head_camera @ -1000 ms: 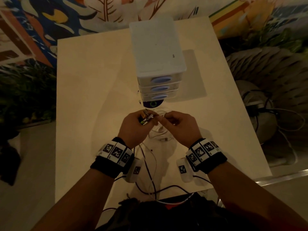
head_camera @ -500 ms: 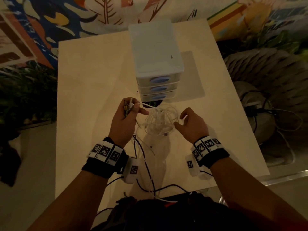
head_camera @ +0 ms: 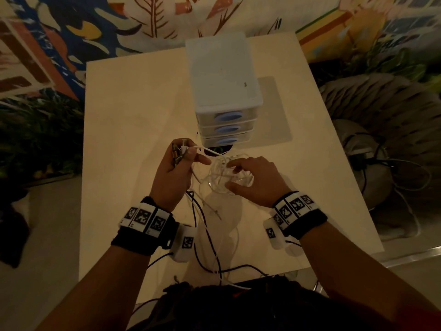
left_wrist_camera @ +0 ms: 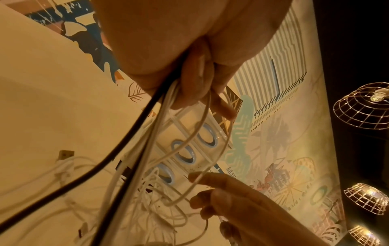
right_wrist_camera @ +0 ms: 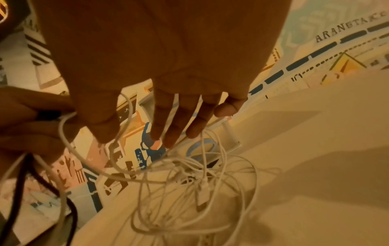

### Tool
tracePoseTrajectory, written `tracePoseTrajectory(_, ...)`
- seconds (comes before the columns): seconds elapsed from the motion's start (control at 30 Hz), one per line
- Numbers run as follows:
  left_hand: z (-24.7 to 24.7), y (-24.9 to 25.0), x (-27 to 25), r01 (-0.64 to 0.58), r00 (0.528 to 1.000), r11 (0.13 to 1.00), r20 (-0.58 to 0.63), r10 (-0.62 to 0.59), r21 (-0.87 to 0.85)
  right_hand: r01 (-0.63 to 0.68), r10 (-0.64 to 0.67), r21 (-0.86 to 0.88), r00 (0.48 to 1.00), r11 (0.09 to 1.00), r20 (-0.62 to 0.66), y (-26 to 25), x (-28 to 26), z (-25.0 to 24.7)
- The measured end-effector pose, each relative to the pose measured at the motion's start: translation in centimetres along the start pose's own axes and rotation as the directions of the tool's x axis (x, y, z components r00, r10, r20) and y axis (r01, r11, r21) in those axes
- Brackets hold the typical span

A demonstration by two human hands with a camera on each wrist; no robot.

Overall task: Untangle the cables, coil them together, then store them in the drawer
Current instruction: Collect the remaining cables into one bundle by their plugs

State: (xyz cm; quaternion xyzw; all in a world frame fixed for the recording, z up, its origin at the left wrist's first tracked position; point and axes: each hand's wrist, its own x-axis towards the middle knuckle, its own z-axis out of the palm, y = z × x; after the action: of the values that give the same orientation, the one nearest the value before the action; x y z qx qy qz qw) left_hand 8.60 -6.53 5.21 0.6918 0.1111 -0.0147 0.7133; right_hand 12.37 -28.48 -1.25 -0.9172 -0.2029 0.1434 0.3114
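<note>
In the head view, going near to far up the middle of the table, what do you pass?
Trailing black cable → tangle of white cables between the left hand and right hand → drawer unit → far table edge.

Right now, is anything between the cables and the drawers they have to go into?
Only the drawers themselves: all three fronts are shut. The white tangle lies just before them, the left hand gripping cable ends, the right hand spread over it.
</note>
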Motion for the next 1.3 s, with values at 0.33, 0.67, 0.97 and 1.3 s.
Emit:
tracePoseTrajectory(0.33, -0.4, -0.4, -0.3, -0.007, 1.000, 0.992, -0.029, 0.011, 0.123, 0.021, 0.048, 0.551, 0.993, 0.834, -0.109, -3.6, 0.7, -2.8)
tracePoseTrajectory(0.67, -1.6, 0.2, -0.3, -0.043, 0.989, 0.998, -0.142, 0.037, -0.038, -0.073, 0.094, 0.170, 0.989, 0.983, -0.118, 2.0, 0.2, -2.3)
tracePoseTrajectory(0.97, -1.9, 0.1, -0.3, -0.014, 0.989, 0.998, -0.145, 0.006, -0.054, -0.015, 0.142, 0.373, 0.938, 0.928, -0.316, -0.6, 0.0, -4.0)
tracePoseTrajectory(1.3, -1.1, 0.9, -0.3, 0.012, 1.000, 0.957, 0.022, -0.006, -0.289, -0.064, 0.025, 0.191, 0.980, 0.980, 0.196, -4.4, -0.1, -1.9)
